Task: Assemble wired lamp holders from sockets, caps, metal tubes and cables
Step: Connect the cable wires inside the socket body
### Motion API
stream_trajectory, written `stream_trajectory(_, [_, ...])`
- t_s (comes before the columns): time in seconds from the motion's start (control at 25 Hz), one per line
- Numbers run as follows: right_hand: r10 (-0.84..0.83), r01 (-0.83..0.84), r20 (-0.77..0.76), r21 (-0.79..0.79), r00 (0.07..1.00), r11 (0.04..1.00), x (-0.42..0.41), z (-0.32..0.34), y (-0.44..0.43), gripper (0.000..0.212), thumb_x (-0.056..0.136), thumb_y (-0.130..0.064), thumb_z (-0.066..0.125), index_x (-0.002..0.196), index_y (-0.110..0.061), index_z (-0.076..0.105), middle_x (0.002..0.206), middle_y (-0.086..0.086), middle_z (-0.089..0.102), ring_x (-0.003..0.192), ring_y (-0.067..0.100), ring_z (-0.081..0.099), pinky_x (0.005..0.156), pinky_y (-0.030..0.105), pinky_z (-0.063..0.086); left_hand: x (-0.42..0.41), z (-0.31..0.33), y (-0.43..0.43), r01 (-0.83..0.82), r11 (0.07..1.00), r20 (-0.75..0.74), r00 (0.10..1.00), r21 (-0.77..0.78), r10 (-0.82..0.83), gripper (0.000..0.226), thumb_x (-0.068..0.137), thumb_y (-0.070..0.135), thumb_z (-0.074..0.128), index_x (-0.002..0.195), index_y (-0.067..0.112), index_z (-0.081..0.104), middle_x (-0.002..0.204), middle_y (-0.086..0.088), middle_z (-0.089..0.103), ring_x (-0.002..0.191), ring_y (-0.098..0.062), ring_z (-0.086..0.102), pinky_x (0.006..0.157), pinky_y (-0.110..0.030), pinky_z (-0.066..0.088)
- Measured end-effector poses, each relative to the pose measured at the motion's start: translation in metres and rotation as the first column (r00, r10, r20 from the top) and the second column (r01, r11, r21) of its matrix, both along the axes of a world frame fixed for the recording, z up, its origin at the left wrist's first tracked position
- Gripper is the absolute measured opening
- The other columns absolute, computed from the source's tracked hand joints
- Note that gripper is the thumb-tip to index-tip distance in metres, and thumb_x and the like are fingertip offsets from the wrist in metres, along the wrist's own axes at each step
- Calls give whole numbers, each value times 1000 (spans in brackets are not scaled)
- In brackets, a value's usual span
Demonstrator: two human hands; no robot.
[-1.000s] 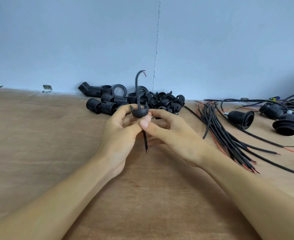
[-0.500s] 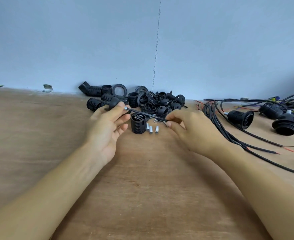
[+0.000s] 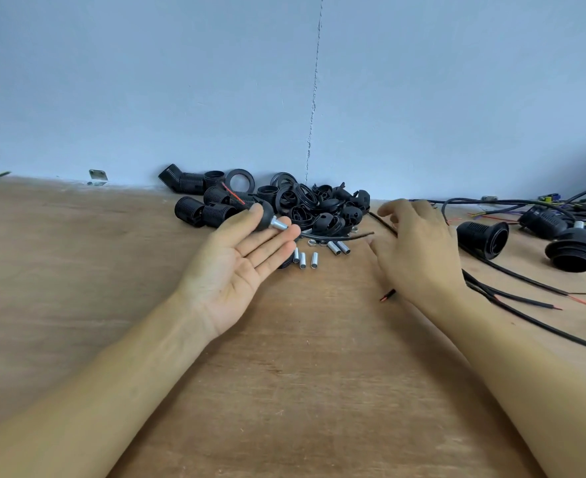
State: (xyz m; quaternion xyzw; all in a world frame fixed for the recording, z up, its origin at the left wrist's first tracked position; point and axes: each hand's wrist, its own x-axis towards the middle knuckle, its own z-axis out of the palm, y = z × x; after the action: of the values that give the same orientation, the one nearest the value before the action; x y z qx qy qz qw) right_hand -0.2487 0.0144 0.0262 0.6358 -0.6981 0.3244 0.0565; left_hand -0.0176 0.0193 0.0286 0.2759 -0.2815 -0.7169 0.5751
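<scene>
Left hand (image 3: 236, 267) is palm up, fingers nearly straight, and right at the tips the thumb and forefinger pinch a black cap (image 3: 265, 218), with a short metal tube (image 3: 279, 224) poking out of it toward the right. A black cable (image 3: 340, 237) runs on from that tube's end, low over the table, and red wire tips (image 3: 231, 194) show behind the thumb (the thumb hides whether they belong to the same cable).

Right hand (image 3: 419, 250) hovers back-up, fingers spread and relaxed, gripping nothing visible. A loose cable (image 3: 388, 295) passes under it; whether the palm touches it, can't tell.

Just beyond the left fingertips, spare metal tubes (image 3: 303, 259) lie on the wooden table (image 3: 302, 374), a nut (image 3: 311, 242) near them. Behind those, against the blue wall (image 3: 146, 81), sits a heap of black threaded sockets, caps and rings (image 3: 298, 205). Out right is a spread of black cables with red ends (image 3: 512, 294), with two wired lamp holders (image 3: 483, 238) among them.
</scene>
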Motion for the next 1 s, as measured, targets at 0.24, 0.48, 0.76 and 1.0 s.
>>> stream_trajectory(0.24, [-10, -507, 867, 302, 499, 807, 41, 12, 10, 47, 94, -58, 58, 91, -11, 62, 64, 3, 68, 40, 11, 49, 37, 21, 38, -12, -5, 8, 104, 988, 104, 990, -111, -93, 16, 81, 16, 71, 97, 13, 68, 116, -24, 73, 104, -35, 75, 78, -35, 63])
stream_trajectory(0.48, [-40, -504, 994, 86, 102, 860, 43, 13, 10, 12, 93, -8, 66, 103, -2, 67, 75, 9, 72, 52, 10, 61, 49, 21, 54, -14, -7, 9, 105, 979, 114, 990, -172, -86, 14, 78, 12, 73, 91, 13, 68, 101, -16, 77, 102, -36, 75, 79, -35, 63])
stream_trajectory(0.76, [154, -310, 979, -106, 134, 945, 42, 16, 12, 21, 92, -3, 67, 87, -11, 48, 72, 10, 65, 51, 16, 60, 49, 26, 53, -13, -7, 8, 3, 992, 151, 988, -122, 16, 24, 68, 12, 77, 90, 11, 69, 93, -11, 78, 90, -32, 78, 76, -34, 63])
stream_trajectory(1.0, [223, -352, 968, -249, -114, 902, 42, 17, 11, 21, 86, -18, 76, 88, -11, 57, 70, 3, 63, 59, 13, 62, 57, 23, 54, -14, -8, 8, 39, 996, 90, 995, -80, -32, 27, 74, 7, 72, 99, 2, 66, 101, -21, 77, 95, -33, 77, 74, -34, 63])
